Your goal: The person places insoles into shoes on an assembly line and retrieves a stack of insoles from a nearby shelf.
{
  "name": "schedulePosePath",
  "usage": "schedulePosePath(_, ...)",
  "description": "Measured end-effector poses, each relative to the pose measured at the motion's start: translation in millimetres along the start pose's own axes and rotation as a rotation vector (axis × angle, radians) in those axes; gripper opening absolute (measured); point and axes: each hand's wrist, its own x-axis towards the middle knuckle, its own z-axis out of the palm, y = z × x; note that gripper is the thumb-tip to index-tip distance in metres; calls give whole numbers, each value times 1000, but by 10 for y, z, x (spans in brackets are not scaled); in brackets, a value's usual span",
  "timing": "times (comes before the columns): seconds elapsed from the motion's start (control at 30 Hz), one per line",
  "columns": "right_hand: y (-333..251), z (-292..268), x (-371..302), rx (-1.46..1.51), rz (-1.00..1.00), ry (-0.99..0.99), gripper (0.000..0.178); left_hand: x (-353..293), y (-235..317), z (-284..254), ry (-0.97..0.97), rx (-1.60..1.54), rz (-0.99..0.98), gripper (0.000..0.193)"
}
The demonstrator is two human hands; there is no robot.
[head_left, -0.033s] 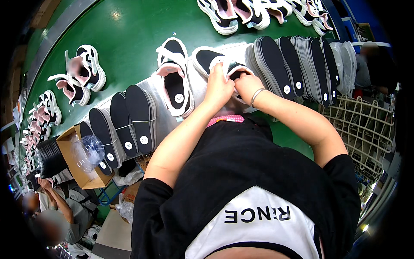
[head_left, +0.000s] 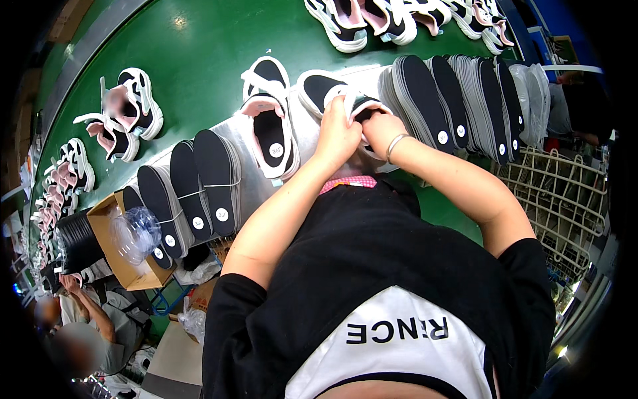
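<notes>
In front of me a black, white and pink sneaker (head_left: 321, 85) lies with its toe pointing away. My left hand (head_left: 337, 133) is closed on the tongue and upper near its opening. The curled fingers of my right hand (head_left: 383, 133), which has a bracelet at the wrist, reach into the shoe's opening. Their tips are hidden, so what they grip inside cannot be seen. Just to the left lies a matching sneaker (head_left: 290, 136), apart from my hands. A black insole (head_left: 268, 130) with a round white sticker shows inside it.
Stacks of black insoles (head_left: 419, 93) stand at right, with tied insole bundles (head_left: 216, 169) at left. More sneakers (head_left: 139, 106) rest on the green table (head_left: 199, 60). A cardboard box (head_left: 109, 233) holds clear plastic. A wire rack (head_left: 558, 193) stands at right; co-workers sit lower left.
</notes>
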Motion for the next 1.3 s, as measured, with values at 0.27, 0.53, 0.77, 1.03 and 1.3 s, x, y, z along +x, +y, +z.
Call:
schedulePosePath(0.27, 0, -513, 163, -89, -223, -560, 42, 91, -31, 36, 31, 65, 33, 44)
schedulePosePath(0.53, 11, -457, 133, -62, -27, -396, 51, 90, 128, 6, -53, 44, -52, 49)
schedulePosePath(0.77, 99, -453, 13, -146, -209, -516, 35, 77, 59, 54, -3, 40, 22, 46)
schedulePosePath(1.03, 255, -212, -176, -21, -154, -485, 30, 71, 98, 86, 4, 83, 2, 44)
schedulePosePath(1.3, 553, -284, -460, 528, -282, 148, 23, -236, 75, 4, 51, -27, 2, 43)
